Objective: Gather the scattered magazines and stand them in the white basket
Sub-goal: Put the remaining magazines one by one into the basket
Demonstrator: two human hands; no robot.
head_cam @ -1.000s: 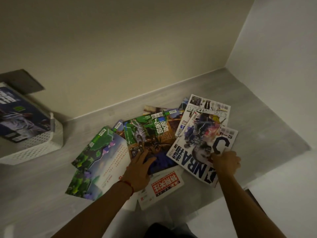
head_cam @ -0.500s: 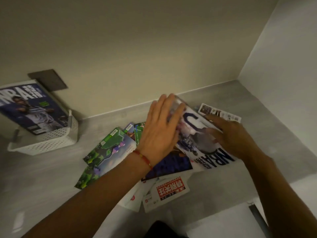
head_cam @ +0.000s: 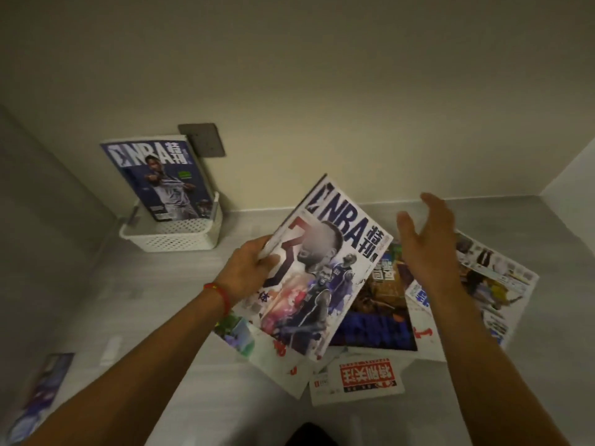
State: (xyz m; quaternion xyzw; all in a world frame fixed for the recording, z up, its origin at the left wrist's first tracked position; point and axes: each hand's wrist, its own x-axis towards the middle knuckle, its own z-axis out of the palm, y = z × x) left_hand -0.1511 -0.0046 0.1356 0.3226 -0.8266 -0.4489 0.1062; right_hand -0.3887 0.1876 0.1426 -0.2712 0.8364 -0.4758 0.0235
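Gripped only at its near-left edge by the left hand (head_cam: pixel 249 272), right hand (head_cam: pixel 425 239) spread and clear of it, the NBA magazine (head_cam: pixel 325 272) hangs over the pile mid-counter and could sag, slip, or topple the magazine (head_cam: pixel 161 178) standing in the white basket (head_cam: pixel 175 238) at the counter's back left.

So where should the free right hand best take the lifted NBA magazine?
Probably the right long edge of the lifted magazine, coming from the right. The left hand grips the opposite edge, and the open right hand already hovers beside the free edge, which is raised off the pile.
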